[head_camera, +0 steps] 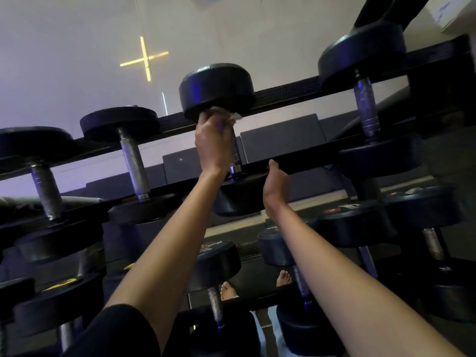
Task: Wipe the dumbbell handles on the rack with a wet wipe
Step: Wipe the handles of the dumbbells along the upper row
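— Up at 12 o'clock, on the top tier of the rack (291, 97), what is the left hand (215, 143) doing?
— Its grip is closed round the handle (236, 153) of the middle dumbbell (217, 88). The wipe (233, 115) is bunched under the fingers, hard against the far head.
— How much of the wipe shows?
— Only a white corner, poking out at the hand's 1 o'clock.
— And the right hand (275, 181)?
— It is at 3 o'clock of the left wrist, apart from it. The fingers look straight, with the tips touching the lower edge of the front rail (309, 157). Its grip is open and holds nothing.
— What else is on that tier?
— Other dumbbells (119, 122): two out at 9 o'clock and one at 2 o'clock, all lying across the rails with their metal handles bare. The lower tiers carry more, from 7 round to 4 o'clock.
— Anything beneath?
— Bare feet (229, 291) at 6 o'clock, seen through the rack.
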